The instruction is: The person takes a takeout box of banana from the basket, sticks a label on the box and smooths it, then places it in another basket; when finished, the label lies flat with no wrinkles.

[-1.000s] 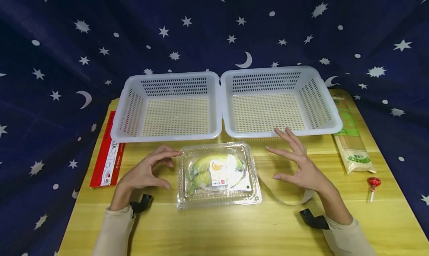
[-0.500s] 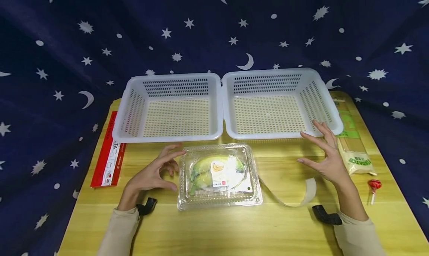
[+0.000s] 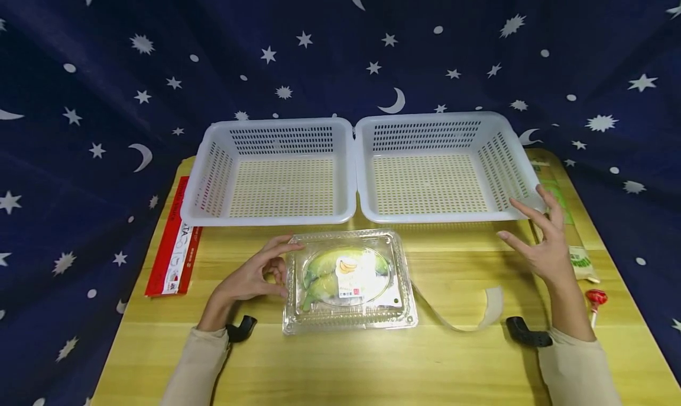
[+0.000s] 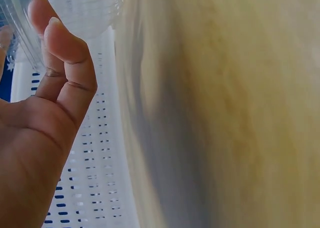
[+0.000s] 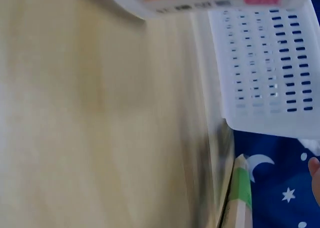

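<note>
A clear plastic clamshell box [image 3: 348, 322] lies before me in the head view. Yellow-green bananas [image 3: 321, 288] show through its lid, which bears a white label picturing bananas. From the box's right edge a pale paper strip [image 3: 493, 308] curls outward; the right wrist view shows BANANA printed on it. My left hand [image 3: 252, 282] is at the box's left edge, bent fingers over the upper corner and thumb beside it; whether they press on it is unclear. My right hand [image 3: 550, 252], fingers spread, hovers by the right basket's front corner, partly covering a noodle packet [image 3: 581, 258].
Two white perforated baskets, left [image 3: 268, 220] and right [image 3: 425, 218], stand side by side at the back. A red-and-white packet [image 3: 175, 252] lies far left. A red lollipop [image 3: 596, 298] lies at the right. Behind the table [image 3: 372, 367] hangs a dark star-patterned cloth [image 3: 319, 16].
My right hand has moved right, away from the box and paper strip, to the noodle packet's side. My left hand has shifted slightly right, up to the box's edge.
</note>
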Motion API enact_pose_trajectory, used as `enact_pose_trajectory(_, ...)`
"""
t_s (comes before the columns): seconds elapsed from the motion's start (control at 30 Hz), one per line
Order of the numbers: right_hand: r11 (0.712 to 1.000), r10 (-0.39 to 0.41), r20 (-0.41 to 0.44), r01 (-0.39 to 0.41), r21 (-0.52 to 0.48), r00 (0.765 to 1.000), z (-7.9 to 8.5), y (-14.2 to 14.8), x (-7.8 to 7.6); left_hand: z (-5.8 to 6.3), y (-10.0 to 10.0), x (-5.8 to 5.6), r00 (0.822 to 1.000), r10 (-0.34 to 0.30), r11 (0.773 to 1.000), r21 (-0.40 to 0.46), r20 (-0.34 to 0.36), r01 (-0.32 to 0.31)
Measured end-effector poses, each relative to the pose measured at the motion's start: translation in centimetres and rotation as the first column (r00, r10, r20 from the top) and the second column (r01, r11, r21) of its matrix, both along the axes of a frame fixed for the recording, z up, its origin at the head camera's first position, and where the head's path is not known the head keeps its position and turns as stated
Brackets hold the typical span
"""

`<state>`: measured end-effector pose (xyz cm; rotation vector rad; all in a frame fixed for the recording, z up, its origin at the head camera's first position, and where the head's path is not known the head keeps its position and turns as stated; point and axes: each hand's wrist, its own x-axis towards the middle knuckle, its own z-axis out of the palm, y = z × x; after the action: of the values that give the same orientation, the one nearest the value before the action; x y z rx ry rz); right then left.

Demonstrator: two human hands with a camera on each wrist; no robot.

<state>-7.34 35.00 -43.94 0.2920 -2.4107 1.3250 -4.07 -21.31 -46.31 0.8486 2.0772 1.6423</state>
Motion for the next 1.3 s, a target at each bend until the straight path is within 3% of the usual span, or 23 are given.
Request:
enact_pose_trajectory(0.2,0.992,-0.088,0.105,0.097,-0.080,0.991,2.0,-1.3,0.2,0.0,0.5,-0.2,1.000,0.017,1.000,0.018,-0.026,-0.017)
enact_pose_trajectory(0.37,0.982,-0.117,0.119,0.133,-0.136,0.986,1.6,-1.1,-0.2,0.1,1.0,-0.2,0.998,0.035,0.999,0.039,-0.048,-0.033)
enact_pose_trajectory(0.5,0.974,-0.126,0.122,0.146,-0.174,0.984,0.4,-0.4,-1.1,0.2,1.2,-0.1,0.999,0.036,0.998,0.046,-0.005,-0.036)
enact_pose_trajectory(0.67,0.952,-0.061,0.139,0.099,-0.291,0.988,-1.2,0.6,-1.8,0.1,1.2,0.0,0.996,0.029,0.998,0.050,0.081,-0.033)
enact_pose_trajectory(0.83,0.893,0.058,0.145,0.013,-0.449,0.988,-1.6,0.9,-1.8,0.0,1.2,0.1,0.991,0.006,0.995,0.094,0.133,-0.019)
enact_pose_trajectory(0.97,0.856,0.096,0.138,-0.011,-0.516,0.986,-1.6,0.8,-1.7,-0.1,1.2,0.2,0.989,-0.002,0.993,0.121,0.147,-0.016)
enact_pose_trajectory(1.3,0.850,0.114,0.151,-0.018,-0.527,0.982,-1.6,1.0,-1.7,-0.1,1.4,0.2,0.987,-0.041,0.983,0.183,0.157,0.012)
